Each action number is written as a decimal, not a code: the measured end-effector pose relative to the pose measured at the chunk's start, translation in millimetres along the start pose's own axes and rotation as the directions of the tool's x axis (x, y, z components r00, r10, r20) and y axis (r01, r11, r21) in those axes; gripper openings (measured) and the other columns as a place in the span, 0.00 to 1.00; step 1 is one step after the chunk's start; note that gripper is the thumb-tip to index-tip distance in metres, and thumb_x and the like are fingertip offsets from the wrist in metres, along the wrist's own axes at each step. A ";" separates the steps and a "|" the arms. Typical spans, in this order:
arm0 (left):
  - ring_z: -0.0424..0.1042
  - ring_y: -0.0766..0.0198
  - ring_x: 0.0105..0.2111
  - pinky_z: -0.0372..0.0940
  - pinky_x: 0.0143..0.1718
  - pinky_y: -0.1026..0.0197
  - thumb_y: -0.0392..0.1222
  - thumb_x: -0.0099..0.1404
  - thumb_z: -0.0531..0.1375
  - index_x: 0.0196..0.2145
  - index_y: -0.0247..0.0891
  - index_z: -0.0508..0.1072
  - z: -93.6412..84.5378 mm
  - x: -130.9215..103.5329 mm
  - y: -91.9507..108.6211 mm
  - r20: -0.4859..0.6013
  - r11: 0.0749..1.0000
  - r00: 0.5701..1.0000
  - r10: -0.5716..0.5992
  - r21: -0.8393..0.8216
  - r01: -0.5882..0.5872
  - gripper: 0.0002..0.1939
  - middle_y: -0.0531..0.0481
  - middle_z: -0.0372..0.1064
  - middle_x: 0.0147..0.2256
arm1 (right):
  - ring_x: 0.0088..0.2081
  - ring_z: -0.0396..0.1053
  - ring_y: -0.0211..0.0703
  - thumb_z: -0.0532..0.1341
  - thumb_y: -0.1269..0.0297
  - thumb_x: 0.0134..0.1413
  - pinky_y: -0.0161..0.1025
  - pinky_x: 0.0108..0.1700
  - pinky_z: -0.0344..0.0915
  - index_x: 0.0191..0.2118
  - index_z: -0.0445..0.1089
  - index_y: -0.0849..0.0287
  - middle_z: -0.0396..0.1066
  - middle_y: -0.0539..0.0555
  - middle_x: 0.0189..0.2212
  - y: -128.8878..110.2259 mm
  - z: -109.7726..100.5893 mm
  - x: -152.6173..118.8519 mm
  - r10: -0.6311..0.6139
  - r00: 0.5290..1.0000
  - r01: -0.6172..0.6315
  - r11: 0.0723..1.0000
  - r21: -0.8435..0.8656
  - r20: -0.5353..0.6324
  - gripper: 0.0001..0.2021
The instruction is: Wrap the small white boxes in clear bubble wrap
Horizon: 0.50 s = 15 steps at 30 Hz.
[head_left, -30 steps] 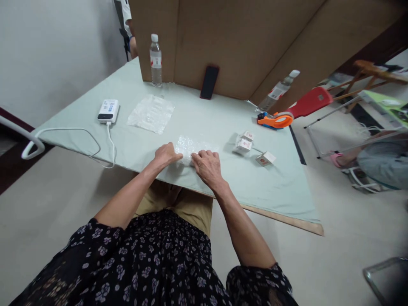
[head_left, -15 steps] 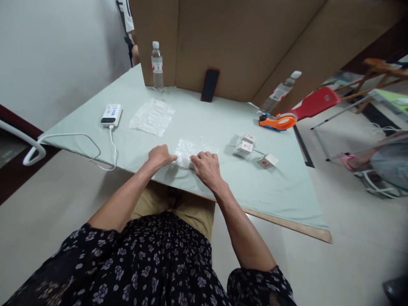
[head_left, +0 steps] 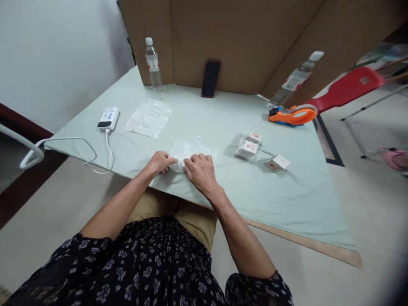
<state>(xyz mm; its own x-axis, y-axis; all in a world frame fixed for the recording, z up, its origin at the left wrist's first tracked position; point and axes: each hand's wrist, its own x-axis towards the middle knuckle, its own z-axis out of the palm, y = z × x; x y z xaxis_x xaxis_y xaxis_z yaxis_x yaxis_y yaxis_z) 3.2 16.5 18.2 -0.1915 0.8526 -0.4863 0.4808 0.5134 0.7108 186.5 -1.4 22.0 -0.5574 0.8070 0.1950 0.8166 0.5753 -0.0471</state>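
Note:
A clear sheet of bubble wrap [head_left: 191, 147] lies near the table's front edge, under and between my hands. My left hand [head_left: 159, 163] pinches its near left edge between thumb and fingers. My right hand [head_left: 200, 171] is closed on the near edge just to the right, knuckles up and fingertips close to my left thumb. Whether anything is inside the wrap there, I cannot tell. Right of my hands sit two small white boxes [head_left: 249, 147], apparently in clear wrap, and a single small white box [head_left: 277, 162].
Another clear wrap sheet [head_left: 149, 118] lies left, near a white power bank [head_left: 108, 118] with its cable. A phone [head_left: 211, 79] leans on the cardboard screen [head_left: 223, 38]. Water bottles [head_left: 153, 63] stand at both sides; an orange tape dispenser [head_left: 292, 116] with a red handle is at right.
My right hand has shifted slightly left, closer to my left hand. More of the bubble wrap shows beyond my right fingers. The camera view has also moved a little.

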 end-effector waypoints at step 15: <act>0.65 0.68 0.21 0.62 0.21 0.65 0.36 0.51 0.56 0.24 0.38 0.63 26.3 -17.1 26.4 0.022 0.953 0.986 0.166 -0.259 -0.154 0.03 0.56 0.62 0.20 | 0.42 0.65 0.54 0.52 0.71 0.65 0.48 0.44 0.52 0.44 0.69 0.60 0.74 0.61 0.39 -1.8 1.5 3.0 0.002 1.000 -0.004 0.997 0.072 0.031 0.09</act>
<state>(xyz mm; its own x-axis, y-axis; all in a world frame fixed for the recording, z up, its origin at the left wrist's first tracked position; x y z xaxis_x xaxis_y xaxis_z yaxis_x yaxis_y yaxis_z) 41.7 12.9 32.0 -0.0900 0.9235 -0.3729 0.2659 0.3831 0.8846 183.1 0.2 21.2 -0.5602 0.8118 0.1647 0.8059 0.5801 -0.1182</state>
